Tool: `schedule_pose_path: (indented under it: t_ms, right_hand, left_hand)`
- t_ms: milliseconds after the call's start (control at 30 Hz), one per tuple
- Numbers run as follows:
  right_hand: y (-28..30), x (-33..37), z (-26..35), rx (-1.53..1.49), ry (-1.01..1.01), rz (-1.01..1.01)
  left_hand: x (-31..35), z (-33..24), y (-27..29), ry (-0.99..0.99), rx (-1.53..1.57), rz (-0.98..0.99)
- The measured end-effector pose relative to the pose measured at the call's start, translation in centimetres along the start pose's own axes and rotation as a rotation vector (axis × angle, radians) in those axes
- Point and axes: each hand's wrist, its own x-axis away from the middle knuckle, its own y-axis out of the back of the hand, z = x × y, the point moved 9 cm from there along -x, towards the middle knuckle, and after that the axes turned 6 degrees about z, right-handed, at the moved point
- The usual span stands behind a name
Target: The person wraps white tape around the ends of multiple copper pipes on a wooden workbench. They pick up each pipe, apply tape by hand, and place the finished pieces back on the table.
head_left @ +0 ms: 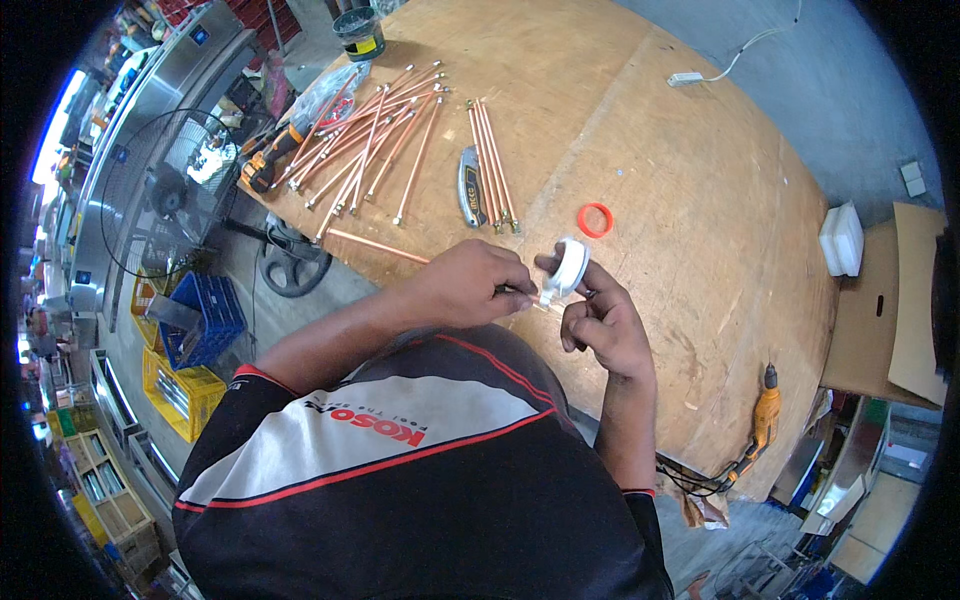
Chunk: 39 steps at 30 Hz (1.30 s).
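Note:
My left hand [470,285] is closed round a thin copper tube [375,246], whose long end sticks out to the left over the table edge. The tube's other end lies just right of my left fingertips. There my right hand [612,325] grips a roll of white thread seal tape [570,268], and a white strip seems to run from the roll to the tube end. Beyond my hands lies an orange-red plastic ring [595,219]. A grey utility knife [469,187] rests beside a neat row of copper tubes [492,165] with brass-coloured end fittings.
A loose heap of copper tubes [375,150] covers the table's far left, near an orange-black power tool [268,160] and a dark bucket [358,34]. An orange corded drill [765,420] lies at the right edge. A fan [170,190] and crates [200,320] stand left.

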Motion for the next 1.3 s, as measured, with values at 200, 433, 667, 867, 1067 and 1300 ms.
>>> schedule_pose_path:
  t_ms: [200,433,667,867,1067,1300]
  right_hand:
    - [0.3,-0.9,-0.1,0.097,-0.026,-0.005]
    - [-0.3,-0.9,-2.1,0.125,-0.088,0.008]
    - [-0.4,-0.8,-4.1,0.162,-0.114,-0.016]
    - [-0.8,-0.4,-4.1,0.149,-0.115,-0.036]
    - [-2.0,0.2,-2.8,0.203,-0.103,0.02]
    - [-2.5,1.1,-0.9,-0.02,-0.098,0.112]
  left_hand:
    - [0.2,-1.1,-1.2,-0.065,0.095,0.07]
    - [0.7,-2.0,0.9,-0.061,0.072,0.028]
    - [0.9,-2.2,3.3,-0.024,0.116,-0.041]
    - [0.4,-1.6,5.4,0.031,0.074,-0.138]
    - [-0.6,0.3,6.4,0.179,0.08,-0.198]
    - [-1.2,0.2,3.6,0.094,-0.159,-0.125]
